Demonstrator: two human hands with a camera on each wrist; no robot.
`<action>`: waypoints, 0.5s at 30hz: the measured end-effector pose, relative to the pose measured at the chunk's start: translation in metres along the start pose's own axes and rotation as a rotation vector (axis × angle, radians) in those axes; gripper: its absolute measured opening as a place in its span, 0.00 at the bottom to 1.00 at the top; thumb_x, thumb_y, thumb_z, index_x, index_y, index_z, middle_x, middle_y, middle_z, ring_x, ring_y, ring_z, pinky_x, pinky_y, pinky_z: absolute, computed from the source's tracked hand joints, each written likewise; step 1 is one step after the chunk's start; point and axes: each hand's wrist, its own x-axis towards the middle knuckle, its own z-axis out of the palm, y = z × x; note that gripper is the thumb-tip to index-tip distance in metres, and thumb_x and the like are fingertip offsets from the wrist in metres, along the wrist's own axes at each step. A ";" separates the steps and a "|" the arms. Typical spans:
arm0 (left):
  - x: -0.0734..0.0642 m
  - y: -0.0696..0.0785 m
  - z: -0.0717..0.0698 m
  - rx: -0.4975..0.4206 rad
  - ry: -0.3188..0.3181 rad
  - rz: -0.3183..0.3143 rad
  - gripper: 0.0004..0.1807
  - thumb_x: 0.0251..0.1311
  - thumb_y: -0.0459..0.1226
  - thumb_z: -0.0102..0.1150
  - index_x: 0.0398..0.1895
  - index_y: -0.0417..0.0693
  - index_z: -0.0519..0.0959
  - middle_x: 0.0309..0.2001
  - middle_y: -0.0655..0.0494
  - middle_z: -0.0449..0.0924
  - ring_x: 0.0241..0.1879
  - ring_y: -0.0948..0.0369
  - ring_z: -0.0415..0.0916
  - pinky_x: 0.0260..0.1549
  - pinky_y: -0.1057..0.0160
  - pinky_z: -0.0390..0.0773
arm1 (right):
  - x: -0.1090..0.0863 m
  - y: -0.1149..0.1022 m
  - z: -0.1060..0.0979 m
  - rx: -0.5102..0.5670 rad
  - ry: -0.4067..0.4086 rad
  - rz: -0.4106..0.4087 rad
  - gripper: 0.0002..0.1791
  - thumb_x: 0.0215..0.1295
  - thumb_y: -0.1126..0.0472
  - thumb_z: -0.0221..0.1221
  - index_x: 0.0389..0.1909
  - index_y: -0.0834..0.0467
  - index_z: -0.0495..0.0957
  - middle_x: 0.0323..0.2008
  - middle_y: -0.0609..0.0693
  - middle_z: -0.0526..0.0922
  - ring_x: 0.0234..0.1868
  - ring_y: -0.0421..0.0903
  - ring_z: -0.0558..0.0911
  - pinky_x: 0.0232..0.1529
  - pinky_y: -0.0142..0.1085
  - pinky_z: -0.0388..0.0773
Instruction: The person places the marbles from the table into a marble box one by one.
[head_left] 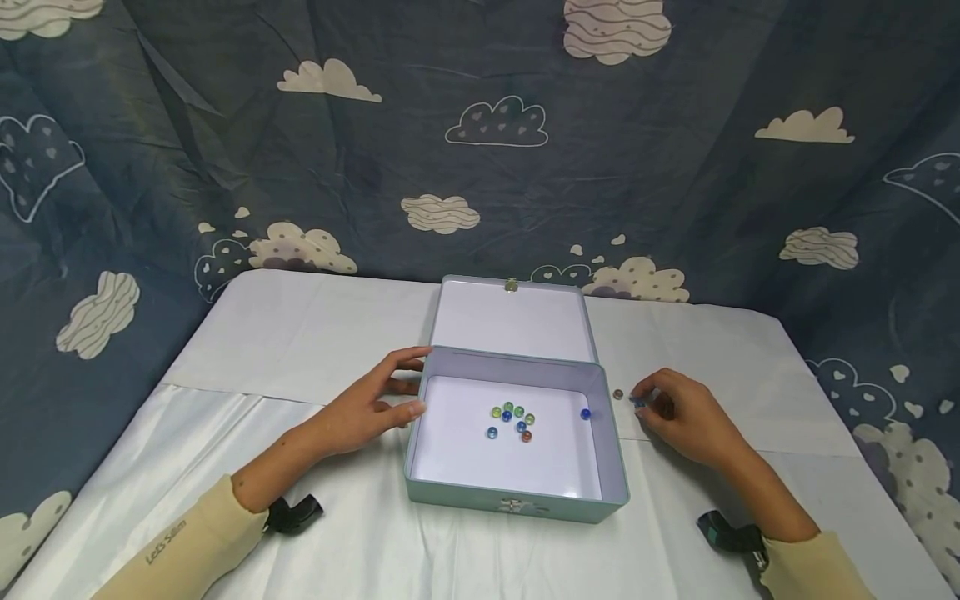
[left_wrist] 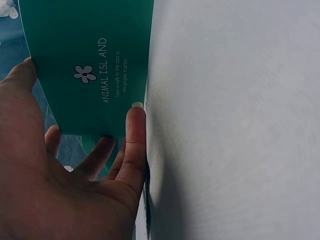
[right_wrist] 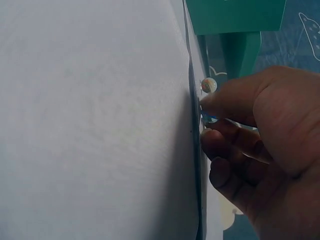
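A green tin box stands on the white cloth with its lid tipped back behind it. Inside lie several glass marbles, mostly green, yellow and blue with one red-orange. A dark blue marble sits apart, near the right wall. My left hand touches the tin's left side, fingers extended; in the left wrist view the fingers lie against its printed wall. To the right of the tin, my right hand pinches a blue marble at cloth level, mostly hidden by fingertips. Beside it rests a brownish marble.
White cloth covers the table, with a seam running across it. A dark blue curtain with cloud prints hangs behind and at both sides. A metal clasp is on the tin's front, and another piece on the lid's far edge.
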 end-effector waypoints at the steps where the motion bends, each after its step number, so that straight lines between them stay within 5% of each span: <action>1: 0.000 0.000 0.000 0.001 0.001 0.000 0.40 0.77 0.43 0.63 0.84 0.68 0.54 0.78 0.46 0.62 0.68 0.44 0.75 0.44 0.55 0.88 | 0.000 0.000 0.000 0.002 0.002 -0.006 0.14 0.60 0.73 0.70 0.45 0.57 0.85 0.39 0.49 0.83 0.32 0.44 0.77 0.32 0.34 0.76; 15: 0.000 0.001 0.000 -0.012 -0.003 -0.004 0.40 0.76 0.43 0.63 0.84 0.67 0.54 0.78 0.46 0.62 0.68 0.44 0.74 0.44 0.55 0.88 | -0.001 -0.003 0.000 -0.004 0.021 -0.004 0.13 0.60 0.73 0.71 0.42 0.57 0.85 0.37 0.48 0.84 0.32 0.45 0.78 0.32 0.34 0.76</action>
